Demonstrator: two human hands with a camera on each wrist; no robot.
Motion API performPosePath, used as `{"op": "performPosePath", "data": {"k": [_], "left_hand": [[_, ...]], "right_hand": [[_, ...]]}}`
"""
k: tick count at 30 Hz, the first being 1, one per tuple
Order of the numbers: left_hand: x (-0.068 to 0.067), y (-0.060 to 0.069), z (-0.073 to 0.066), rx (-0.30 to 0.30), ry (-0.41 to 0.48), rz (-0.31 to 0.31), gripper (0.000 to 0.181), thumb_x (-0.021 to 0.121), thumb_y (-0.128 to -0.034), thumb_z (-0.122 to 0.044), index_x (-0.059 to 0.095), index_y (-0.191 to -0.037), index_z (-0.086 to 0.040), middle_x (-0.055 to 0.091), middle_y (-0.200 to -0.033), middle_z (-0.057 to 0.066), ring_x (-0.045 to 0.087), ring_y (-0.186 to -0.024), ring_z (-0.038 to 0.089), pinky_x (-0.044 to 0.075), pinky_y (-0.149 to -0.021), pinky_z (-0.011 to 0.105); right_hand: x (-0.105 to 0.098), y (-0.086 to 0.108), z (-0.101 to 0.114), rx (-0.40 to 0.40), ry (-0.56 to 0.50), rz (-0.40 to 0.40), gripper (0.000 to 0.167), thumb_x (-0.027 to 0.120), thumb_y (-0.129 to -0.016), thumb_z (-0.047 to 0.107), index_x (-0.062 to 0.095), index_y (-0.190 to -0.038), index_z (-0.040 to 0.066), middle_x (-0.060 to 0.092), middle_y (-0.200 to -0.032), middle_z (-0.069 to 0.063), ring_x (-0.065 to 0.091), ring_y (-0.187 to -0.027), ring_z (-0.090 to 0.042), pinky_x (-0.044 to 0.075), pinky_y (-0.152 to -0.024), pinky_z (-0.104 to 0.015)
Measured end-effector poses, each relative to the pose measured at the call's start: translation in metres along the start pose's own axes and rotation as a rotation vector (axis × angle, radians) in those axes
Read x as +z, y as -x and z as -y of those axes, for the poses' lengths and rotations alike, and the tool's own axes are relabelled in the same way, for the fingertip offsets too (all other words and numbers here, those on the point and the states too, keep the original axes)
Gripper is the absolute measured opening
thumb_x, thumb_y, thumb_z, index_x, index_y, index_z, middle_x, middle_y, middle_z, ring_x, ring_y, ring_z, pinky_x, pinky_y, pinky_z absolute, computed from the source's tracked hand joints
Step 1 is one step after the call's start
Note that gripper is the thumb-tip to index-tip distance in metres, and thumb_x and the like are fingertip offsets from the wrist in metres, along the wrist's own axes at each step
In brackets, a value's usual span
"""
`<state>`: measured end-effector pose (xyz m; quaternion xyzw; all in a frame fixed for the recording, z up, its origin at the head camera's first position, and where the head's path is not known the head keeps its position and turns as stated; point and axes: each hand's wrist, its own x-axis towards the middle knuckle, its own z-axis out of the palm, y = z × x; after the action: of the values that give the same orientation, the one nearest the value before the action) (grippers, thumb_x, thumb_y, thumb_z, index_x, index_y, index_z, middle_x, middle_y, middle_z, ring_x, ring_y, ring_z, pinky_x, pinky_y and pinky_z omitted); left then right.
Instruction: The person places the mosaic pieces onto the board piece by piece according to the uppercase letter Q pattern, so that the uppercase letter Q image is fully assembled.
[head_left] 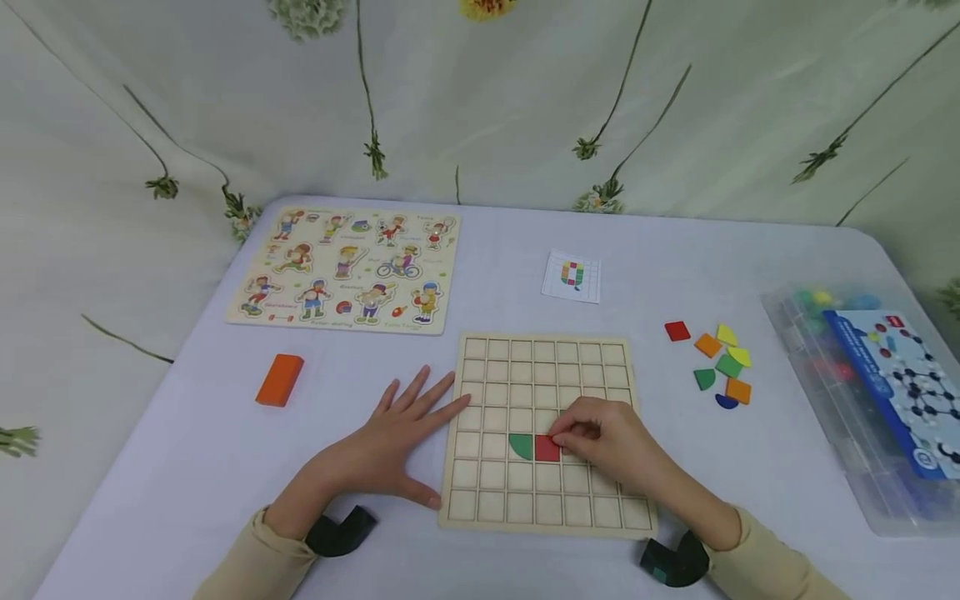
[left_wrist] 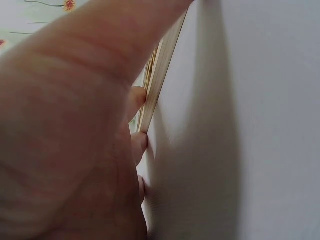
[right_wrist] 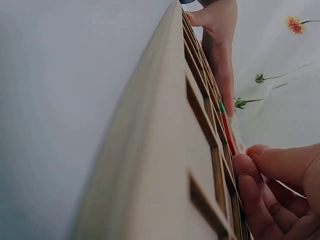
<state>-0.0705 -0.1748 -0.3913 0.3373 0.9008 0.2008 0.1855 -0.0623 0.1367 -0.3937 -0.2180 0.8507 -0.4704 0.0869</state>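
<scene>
A wooden grid board (head_left: 480,504) lies on the table, with a green quarter-circle tile (head_left: 521,447) and a red square tile (head_left: 547,449) side by side in its cells. My right hand (head_left: 611,437) is over the board, thumb and index finger pinching the red tile at its right edge; the right wrist view shows these fingertips (right_wrist: 245,162) close together by the red strip. My left hand (head_left: 393,446) spreads its fingers at the board's left side, index fingertip on the frame and thumb by the lower left corner. From the left wrist, the palm (left_wrist: 65,125) hides most of the board.
Right of the board lie several loose tiles, among them a red one (head_left: 677,331) and a green one (head_left: 705,379). A pattern card (head_left: 592,287) lies behind the board. An orange block (head_left: 280,380), a picture puzzle (head_left: 337,321) and a clear plastic case (head_left: 862,467) also occupy the table.
</scene>
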Motion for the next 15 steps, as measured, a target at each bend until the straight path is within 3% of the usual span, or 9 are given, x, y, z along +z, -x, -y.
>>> {"op": "performPosePath", "data": {"k": [5, 8, 12, 15], "left_hand": [[0.001, 0.001, 0.000, 0.002, -0.006, 0.001, 0.115, 0.075, -0.0600, -0.064, 0.019, -0.151, -0.021, 0.000, -0.156, 0.006, -0.014, -0.138, 0.031, -0.007, -0.103, 0.060], [0.001, 0.000, 0.001, 0.003, -0.006, 0.001, 0.115, 0.075, -0.0600, -0.064, 0.018, -0.151, -0.021, 0.000, -0.156, 0.005, -0.015, -0.138, 0.030, -0.007, -0.103, 0.060], [0.001, -0.001, 0.002, -0.002, 0.002, 0.004, 0.116, 0.075, -0.0598, -0.064, 0.018, -0.151, -0.023, -0.001, -0.156, 0.004, -0.015, -0.138, 0.029, -0.007, -0.102, 0.060], [0.001, 0.000, 0.002, -0.004, 0.005, 0.007, 0.116, 0.075, -0.0599, -0.064, 0.017, -0.151, -0.023, -0.001, -0.156, 0.004, -0.016, -0.138, 0.029, -0.007, -0.103, 0.060]], "right_hand": [[-0.001, 0.000, 0.000, -0.024, 0.003, -0.005, 0.012, 0.072, -0.081, 0.004, 0.072, -0.086, 0.015, 0.063, -0.081, 0.010, 0.056, -0.068, -0.008, 0.049, -0.060, -0.024], [-0.010, -0.001, 0.001, 0.006, -0.070, -0.005, 0.011, 0.070, -0.083, 0.002, 0.073, -0.089, 0.010, 0.065, -0.083, 0.003, 0.060, -0.068, -0.012, 0.051, -0.062, -0.025], [-0.037, 0.000, 0.002, 0.045, -0.184, -0.059, 0.012, 0.066, -0.085, -0.001, 0.070, -0.096, 0.000, 0.066, -0.085, -0.009, 0.063, -0.067, -0.020, 0.053, -0.064, -0.026], [-0.064, 0.007, -0.007, 0.067, -0.188, -0.155, 0.015, 0.065, -0.087, 0.003, 0.068, -0.100, -0.004, 0.065, -0.086, -0.016, 0.063, -0.068, -0.023, 0.053, -0.065, -0.027]]}}
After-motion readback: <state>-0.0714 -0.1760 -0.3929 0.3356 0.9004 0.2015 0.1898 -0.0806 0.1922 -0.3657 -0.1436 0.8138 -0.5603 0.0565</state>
